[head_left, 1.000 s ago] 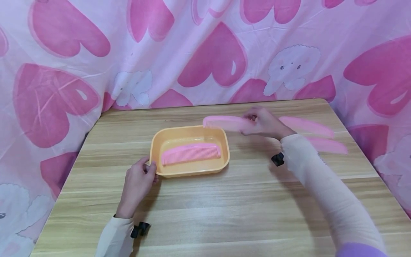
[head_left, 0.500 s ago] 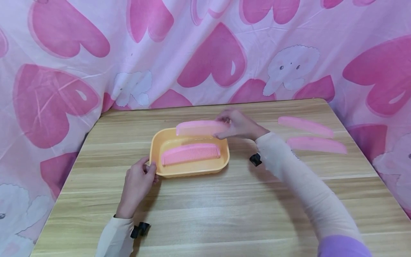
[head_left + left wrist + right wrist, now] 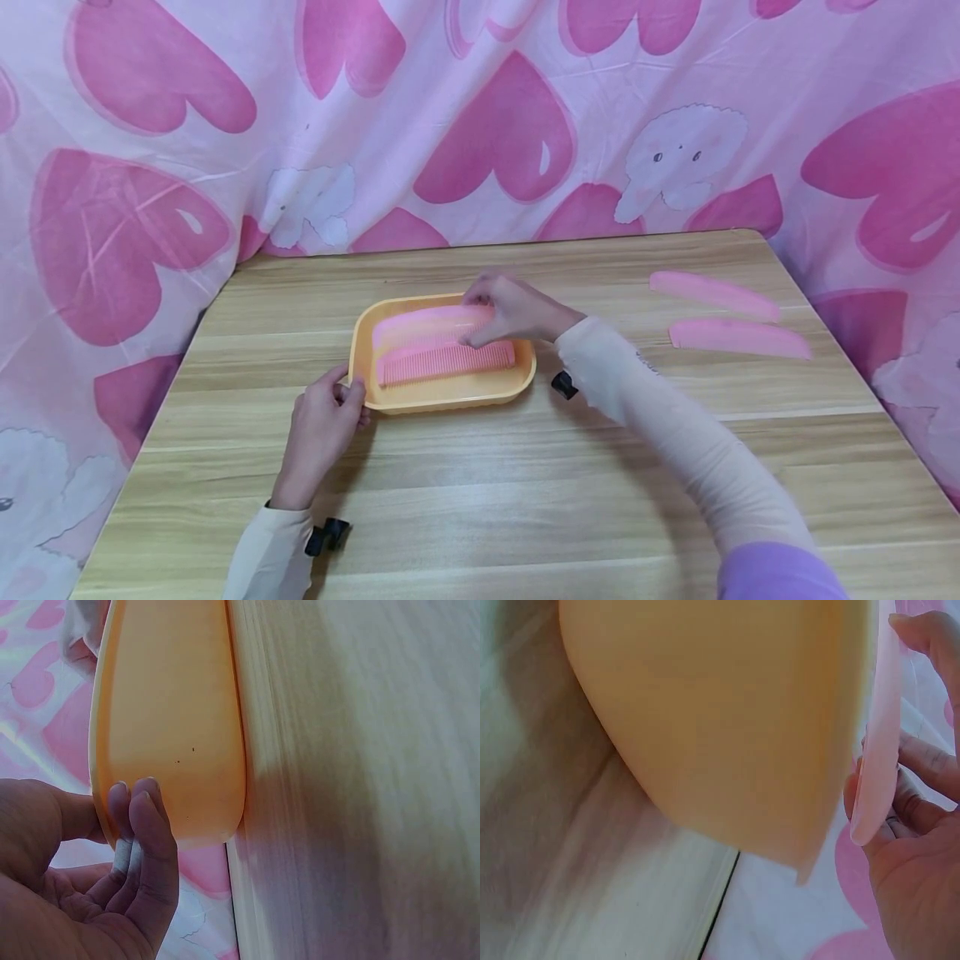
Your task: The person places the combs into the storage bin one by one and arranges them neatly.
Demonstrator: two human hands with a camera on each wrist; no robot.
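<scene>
An orange-yellow plastic basin [image 3: 442, 402] stands on the table, and a pink comb [image 3: 442, 367] lies inside it. At the basin's near left corner, my left hand [image 3: 324, 429] pinches the rim between thumb and fingers; the left wrist view shows the fingertips against the basin's outer wall [image 3: 172, 705]. My right hand [image 3: 517, 312] holds a second pink comb [image 3: 408, 325] by its right end, over the basin and behind the first comb. In the right wrist view this held comb [image 3: 881, 742] is level with the rim, thumb on one side and fingers on the other.
Two more pink combs, a farther one [image 3: 712, 294] and a nearer one [image 3: 738, 338], lie on the right part of the wooden table [image 3: 525, 500]. A pink heart-patterned cloth [image 3: 495, 125] hangs behind the table's far edge.
My right hand has carried its comb leftward and nearer, from right of the basin to over its inside. The left hand and basin have stayed in place.
</scene>
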